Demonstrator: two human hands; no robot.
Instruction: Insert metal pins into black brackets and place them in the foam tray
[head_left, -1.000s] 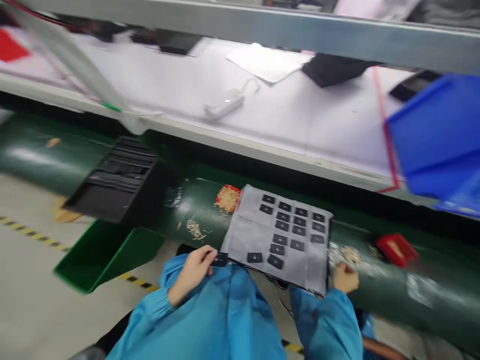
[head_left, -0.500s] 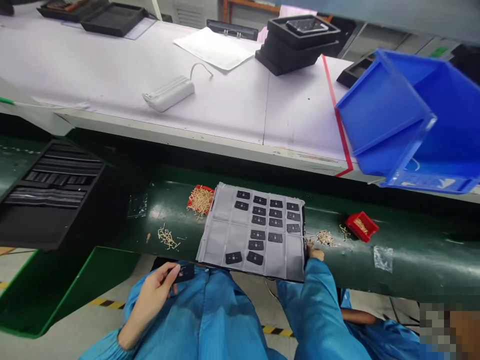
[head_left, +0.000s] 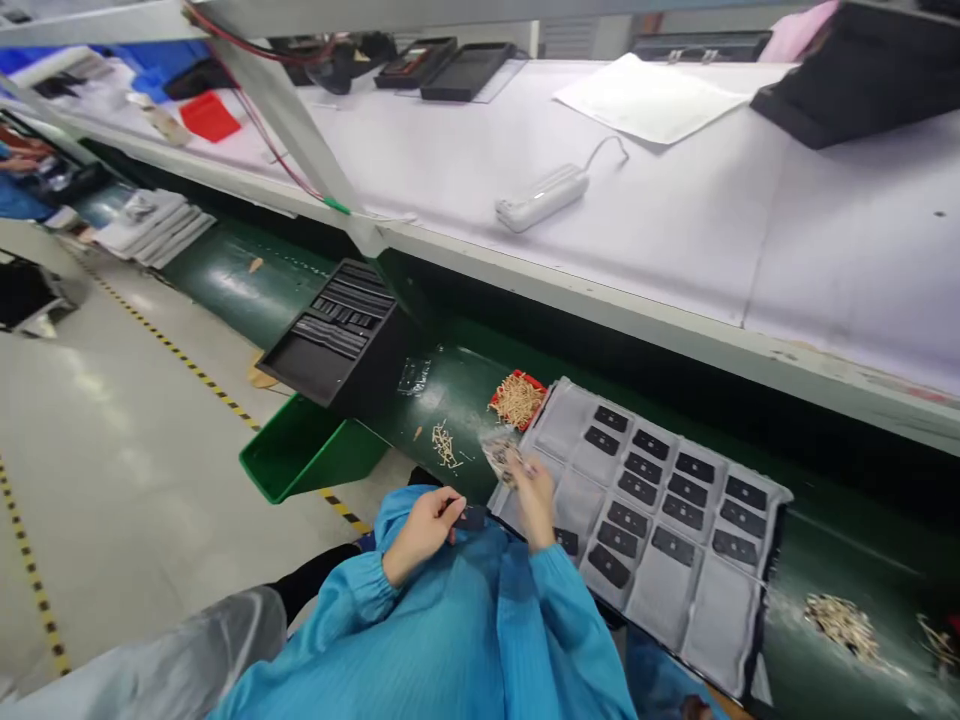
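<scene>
My left hand (head_left: 426, 532) pinches a flat black plate (head_left: 472, 517) in front of my blue smock. My right hand (head_left: 534, 495) is closed on a small clear plastic bag (head_left: 498, 452); its contents are blurred. That hand is over the left edge of a grey compartment tray (head_left: 724, 620). Several thin black plates with small holes, such as one black plate (head_left: 673, 546), lie in the tray's pockets. Behind the bag, a red bin (head_left: 537, 382) is heaped with small tan pieces (head_left: 517, 402). Loose tan pieces (head_left: 444, 444) lie left of my right hand.
A black slotted box (head_left: 322, 340) stands to the left, above a green bin (head_left: 300, 450). Another pile of small pieces (head_left: 840, 625) lies right of the tray on the green belt (head_left: 847, 540). Beyond runs a white shelf (head_left: 675, 230) with a white device (head_left: 541, 198) and a paper sheet (head_left: 652, 100).
My view has swung left. My right hand has moved from the tray's right edge to its left side and now holds the clear bag. My left hand keeps the black plate.
</scene>
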